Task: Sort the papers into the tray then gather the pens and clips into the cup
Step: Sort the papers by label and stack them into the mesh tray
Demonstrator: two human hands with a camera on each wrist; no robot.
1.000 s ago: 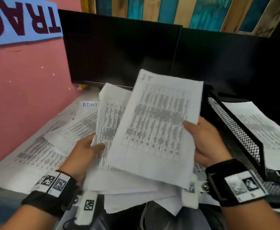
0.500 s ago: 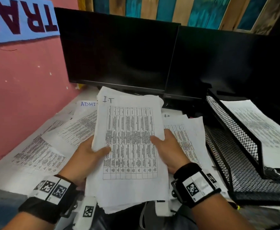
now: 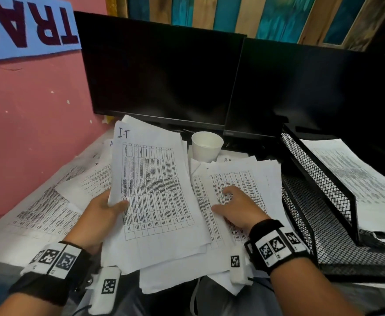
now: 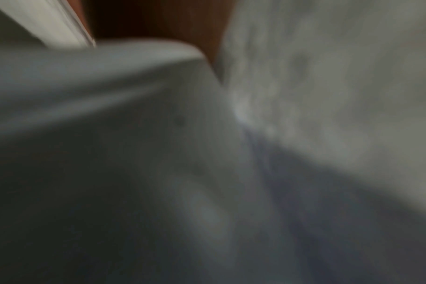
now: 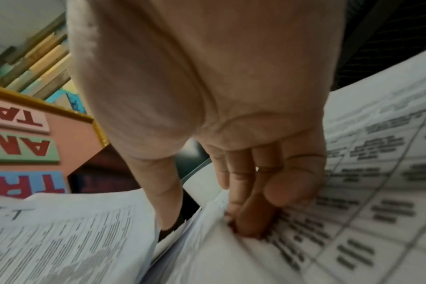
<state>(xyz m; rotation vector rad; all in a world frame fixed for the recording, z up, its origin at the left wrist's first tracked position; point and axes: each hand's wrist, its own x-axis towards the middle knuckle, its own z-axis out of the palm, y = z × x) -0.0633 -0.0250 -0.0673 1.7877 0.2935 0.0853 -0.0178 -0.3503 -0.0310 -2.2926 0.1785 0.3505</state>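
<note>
My left hand (image 3: 110, 208) grips a stack of printed sheets marked "I.T" (image 3: 155, 190) by its left edge, thumb on top, tilted up over the desk. The left wrist view is a blur of white paper (image 4: 110, 96). My right hand (image 3: 230, 201) rests on a second pile of printed sheets (image 3: 244, 179) to the right. In the right wrist view that hand (image 5: 207, 224) has curled fingers (image 5: 253, 222) pressing the top sheet (image 5: 353, 211) and the thumb down at its left edge. A white paper cup (image 3: 206, 147) stands upright behind the piles. A black mesh tray (image 3: 319, 185) sits at the right.
The tray's upper tier holds printed papers (image 3: 358, 179); its lower tier (image 3: 346, 254) shows bare mesh. More sheets (image 3: 50, 206) lie spread on the desk at the left, by the pink wall (image 3: 27, 122). Two dark monitors (image 3: 159, 71) (image 3: 312, 92) stand behind.
The right hand laid its sheet on the left hand's stack, let go, and moved right onto the other pile. The cup has come into view.
</note>
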